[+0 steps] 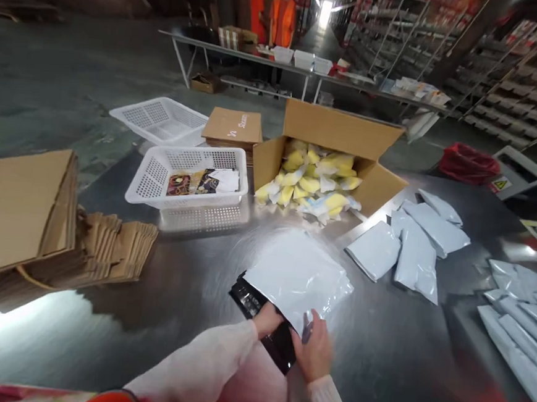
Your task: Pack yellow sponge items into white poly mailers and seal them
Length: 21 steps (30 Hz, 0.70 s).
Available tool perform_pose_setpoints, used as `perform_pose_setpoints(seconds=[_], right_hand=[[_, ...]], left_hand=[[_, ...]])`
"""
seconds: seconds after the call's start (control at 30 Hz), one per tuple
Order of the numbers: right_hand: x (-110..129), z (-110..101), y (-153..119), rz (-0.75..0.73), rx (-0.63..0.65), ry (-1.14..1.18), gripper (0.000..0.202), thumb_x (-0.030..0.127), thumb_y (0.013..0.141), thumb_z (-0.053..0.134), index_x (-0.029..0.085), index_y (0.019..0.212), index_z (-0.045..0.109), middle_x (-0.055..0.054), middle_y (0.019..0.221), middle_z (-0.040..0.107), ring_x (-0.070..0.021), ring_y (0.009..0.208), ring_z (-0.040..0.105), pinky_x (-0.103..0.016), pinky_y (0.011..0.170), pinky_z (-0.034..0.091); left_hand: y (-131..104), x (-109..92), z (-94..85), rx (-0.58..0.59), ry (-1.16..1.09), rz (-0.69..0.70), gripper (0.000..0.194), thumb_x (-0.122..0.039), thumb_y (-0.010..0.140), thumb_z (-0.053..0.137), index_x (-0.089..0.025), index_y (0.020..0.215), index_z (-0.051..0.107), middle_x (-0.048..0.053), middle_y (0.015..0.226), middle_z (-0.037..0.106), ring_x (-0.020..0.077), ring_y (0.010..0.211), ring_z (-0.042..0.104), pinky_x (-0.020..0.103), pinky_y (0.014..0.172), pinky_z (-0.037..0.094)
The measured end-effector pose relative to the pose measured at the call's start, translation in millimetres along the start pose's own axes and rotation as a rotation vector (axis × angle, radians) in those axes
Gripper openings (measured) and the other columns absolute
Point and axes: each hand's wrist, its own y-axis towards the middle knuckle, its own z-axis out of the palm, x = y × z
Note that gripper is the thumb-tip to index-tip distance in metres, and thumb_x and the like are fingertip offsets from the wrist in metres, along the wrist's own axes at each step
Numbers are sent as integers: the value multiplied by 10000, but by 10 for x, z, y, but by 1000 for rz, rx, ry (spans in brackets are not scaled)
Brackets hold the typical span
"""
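Observation:
A stack of white plastic mailing bags (298,268) lies on the metal table in front of me, with black plastic (250,299) showing at its left and near edges. My left hand (268,320) is closed at the near edge of the top bag, its fingertips hidden under the white plastic. At the near right corner, my right hand (316,347) pinches the same edge between thumb and fingers. A small dark patch shows by its fingertips; I cannot make out what it is. Beyond the stack, an open carton (341,132) holds several yellow items in cloudy wrapping.
A white basket (142,188) holding printed packets stands left of the carton, another basket (158,118) behind it. Flattened cardboard (12,205) is piled at left. Filled white parcels (415,256) lie at right, more parcels (525,333) beyond. Two people in orange (283,19) stand behind a far table.

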Motion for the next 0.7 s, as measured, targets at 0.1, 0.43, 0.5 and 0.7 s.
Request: perform_pose_setpoints(seconds=[0.1, 0.43, 0.5, 0.7], right_hand=[[-15, 22, -278, 402, 148, 189, 611, 654, 714, 610, 122, 1016, 628, -86, 776, 634, -201, 669, 588, -285, 553, 451], [76, -31, -432, 482, 407, 710, 468, 607, 772, 536, 180, 605, 627, -32, 632, 618, -166, 625, 558, -279, 607, 457], [74, -90, -395, 423, 415, 702, 460, 584, 791, 530, 186, 575, 614, -26, 626, 611, -158, 619, 552, -272, 611, 454], [57, -122, -377, 554, 335, 563, 473, 599, 729, 580, 176, 525, 629, -7, 513, 568, -136, 519, 498, -253, 536, 404]], left_hand=[[-329, 131, -187, 89, 407, 98, 118, -217, 761, 634, -136, 774, 720, 48, 781, 678, 191, 796, 612, 312, 772, 473], [-200, -37, 125, 399, 1047, 571, 133, -206, 782, 626, -233, 830, 747, 55, 786, 702, 229, 830, 578, 314, 760, 418], [-188, -46, 139, 394, 1088, 575, 123, -220, 779, 631, -231, 812, 749, 58, 760, 703, 236, 808, 580, 309, 724, 412], [-251, -134, 90, 368, 1102, 623, 154, -241, 788, 599, -233, 794, 753, 44, 745, 718, 197, 733, 595, 277, 689, 395]])
